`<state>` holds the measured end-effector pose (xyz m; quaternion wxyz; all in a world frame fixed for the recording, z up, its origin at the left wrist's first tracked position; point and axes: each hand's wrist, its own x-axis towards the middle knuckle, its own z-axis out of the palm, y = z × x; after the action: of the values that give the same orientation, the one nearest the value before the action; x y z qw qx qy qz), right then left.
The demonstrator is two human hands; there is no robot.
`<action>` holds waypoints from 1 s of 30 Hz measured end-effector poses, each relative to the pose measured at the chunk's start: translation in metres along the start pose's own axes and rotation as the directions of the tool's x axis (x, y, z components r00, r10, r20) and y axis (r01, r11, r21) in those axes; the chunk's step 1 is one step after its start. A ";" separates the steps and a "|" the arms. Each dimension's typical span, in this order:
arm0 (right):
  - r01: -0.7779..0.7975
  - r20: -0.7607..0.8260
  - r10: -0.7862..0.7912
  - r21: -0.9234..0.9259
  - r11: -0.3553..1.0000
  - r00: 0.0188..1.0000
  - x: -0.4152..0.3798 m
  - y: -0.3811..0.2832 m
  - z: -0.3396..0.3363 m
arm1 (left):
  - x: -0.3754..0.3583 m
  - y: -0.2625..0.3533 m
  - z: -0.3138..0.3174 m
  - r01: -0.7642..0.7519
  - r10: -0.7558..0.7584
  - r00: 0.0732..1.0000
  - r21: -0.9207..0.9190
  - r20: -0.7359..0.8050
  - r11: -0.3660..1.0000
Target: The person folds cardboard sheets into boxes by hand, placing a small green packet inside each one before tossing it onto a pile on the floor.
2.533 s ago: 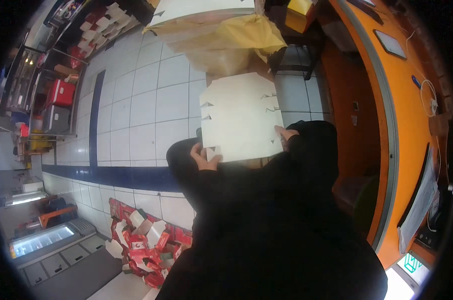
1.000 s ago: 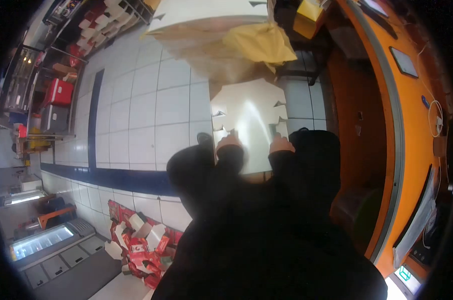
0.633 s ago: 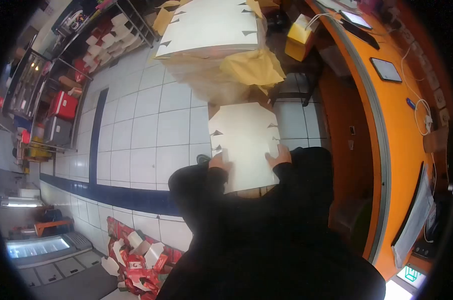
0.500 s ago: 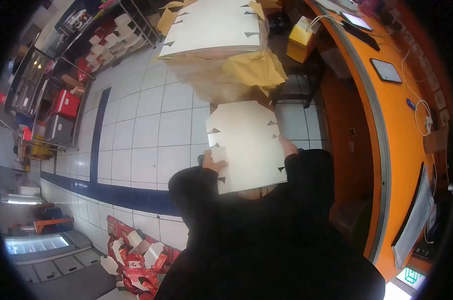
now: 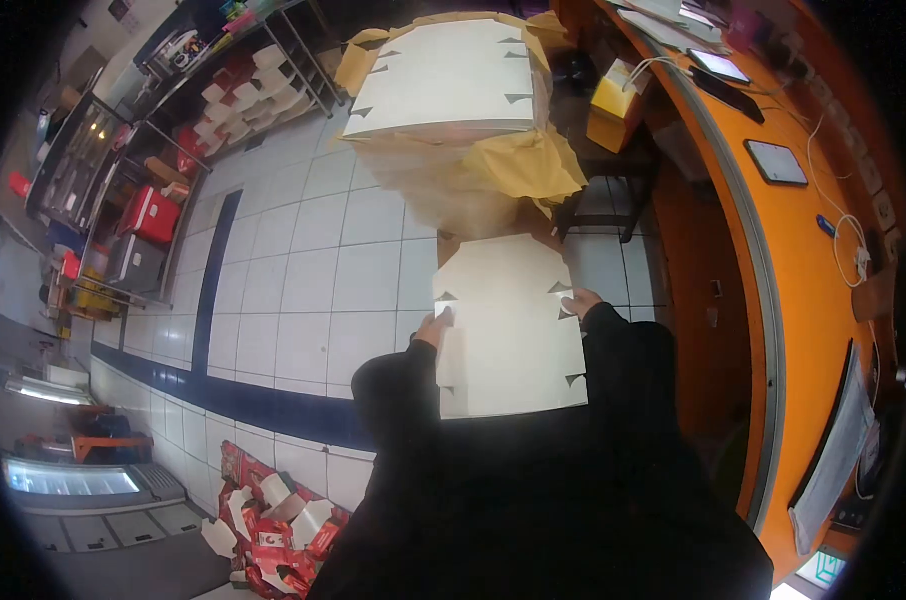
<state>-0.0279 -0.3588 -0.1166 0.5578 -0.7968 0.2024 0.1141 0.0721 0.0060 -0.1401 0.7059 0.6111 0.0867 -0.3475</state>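
I hold a flat white cardboard box blank (image 5: 508, 330) in front of my chest, with small notches cut along its side edges. My left hand (image 5: 432, 329) grips its left edge near the top. On the right edge, my right hand (image 5: 580, 301) pinches the sheet near a notch. Both arms are in black sleeves. Beyond the sheet stands a tall stack of the same white blanks (image 5: 453, 80), wrapped partly in torn brown paper (image 5: 513, 165).
An orange curved counter (image 5: 803, 260) runs along the right, with tablets, cables and a yellow box (image 5: 613, 105) near it. White tiled floor (image 5: 303, 260) lies to the left. Folded red-and-white cartons (image 5: 278, 515) pile up at lower left. Shelves with red crates (image 5: 153, 215) stand far left.
The sheet was tilted and turned between my hands, then drawn closer to my chest. Both hands shifted up along its side edges. The view tipped upward, showing more of the stack.
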 end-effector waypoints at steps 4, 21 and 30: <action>-0.016 -0.002 0.018 0.287 0.958 1.000 0.008 0.014 0.009 | -0.027 0.030 0.028 -0.009 0.054 0.987 0.284 -0.151 0.959; -0.268 -0.414 -0.065 -0.692 0.671 0.908 -0.012 -0.068 0.081 | -0.029 0.075 0.096 0.153 0.143 0.972 0.964 -0.186 0.218; -0.256 -0.391 -0.144 -0.796 0.549 0.909 0.000 -0.055 0.085 | -0.007 0.035 0.087 0.000 0.405 0.912 0.985 -0.069 0.170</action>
<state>0.0009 -0.2632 -0.1001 0.0527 -0.9625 0.2624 0.0436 0.0616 -0.0710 -0.0880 0.1762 0.9691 -0.1235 -0.1204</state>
